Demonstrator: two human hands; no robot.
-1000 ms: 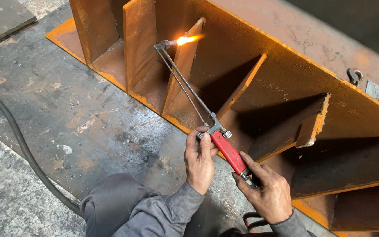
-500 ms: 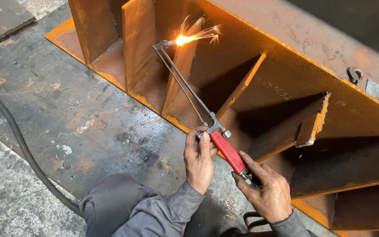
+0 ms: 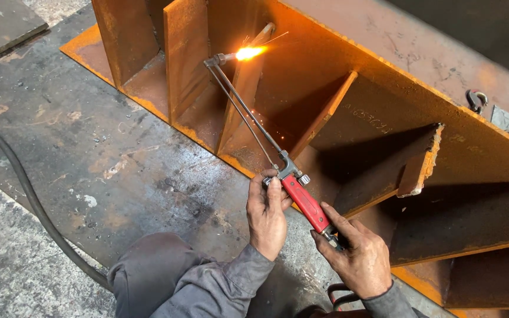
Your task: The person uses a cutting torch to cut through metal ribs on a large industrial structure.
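Right hand: fingers wrapped around the rear end of the red handle.
Left hand: fingers closed on the valve block ahead of the handle.
Cutting torch: long axis runs from the fingers up and left, away from the person.
Flame: at the far tip, pointing right against a rusty steel rib.

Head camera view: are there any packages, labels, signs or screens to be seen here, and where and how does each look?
No packages, stuck-on labels, signs or screens show.
Chalk-like marking: faint pale scrawl on the rusty orange steel plate, right of the middle rib, too faint to make out.
Cutting torch: red handle, thin metal tubes, bare of any label; left hand at its valve end, right hand at its rear.
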